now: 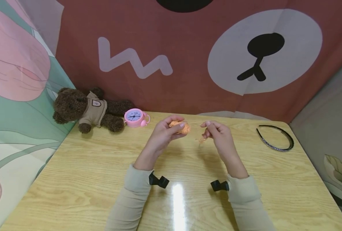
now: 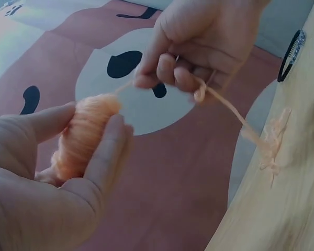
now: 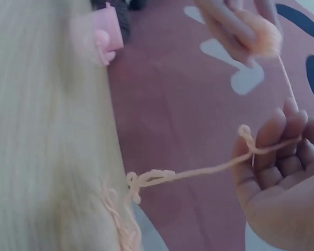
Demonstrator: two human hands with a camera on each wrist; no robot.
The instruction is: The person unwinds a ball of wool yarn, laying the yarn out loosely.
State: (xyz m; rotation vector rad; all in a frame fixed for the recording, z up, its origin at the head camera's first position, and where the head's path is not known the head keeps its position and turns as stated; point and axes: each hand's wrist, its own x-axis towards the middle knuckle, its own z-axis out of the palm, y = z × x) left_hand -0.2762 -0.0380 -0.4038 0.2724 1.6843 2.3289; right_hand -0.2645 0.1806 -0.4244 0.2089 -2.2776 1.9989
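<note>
My left hand point(image 1: 166, 133) grips a small ball of orange yarn point(image 2: 86, 133) between thumb and fingers, above the table. From the ball a taut strand runs across to my right hand point(image 1: 219, 136), whose thumb and fingers pinch it. Below the right fingers a loose yarn tail point(image 3: 199, 171) with small loops and a tangle point(image 2: 272, 146) hangs down; in the head view it shows as a small orange tuft. Part of the ball is hidden behind the left fingers.
On the wooden table point(image 1: 87, 192), a brown teddy bear point(image 1: 94, 110) lies at the back left, beside a pink alarm clock point(image 1: 134, 117). A dark, glittery headband point(image 1: 276, 147) lies at the right. Behind the table hangs a patterned cloth point(image 1: 188, 41).
</note>
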